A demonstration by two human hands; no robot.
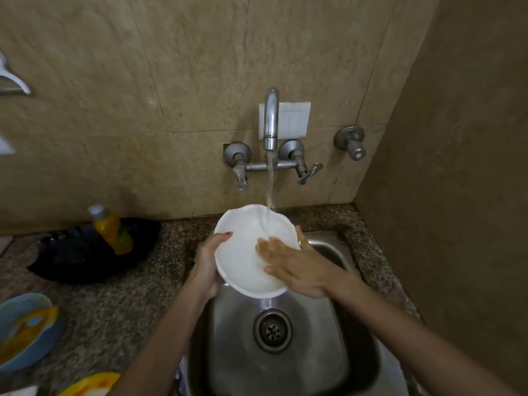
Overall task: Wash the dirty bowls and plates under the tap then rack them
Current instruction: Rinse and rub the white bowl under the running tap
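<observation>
Bowl (243, 270) under running tap (271, 121), tilted above sink (357, 352).
Left hand (207, 264) grips left rim, thumb over edge; right hand (294, 267) flat inside, fingers straight, holding nothing. Judged stiff, light, wet-slick, chippable on steel; rim grip with palm beneath looks safest. Both forearms reach forward over the sink. Other dishes (25, 330) sit on desk (114, 295).

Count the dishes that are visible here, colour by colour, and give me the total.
White: 1, the white bowl under the running tap
Blue: 1, the blue bowl
Yellow: 1, the yellow plate
Black: 1, the black tray, possibly a pan
Total: 4
</observation>
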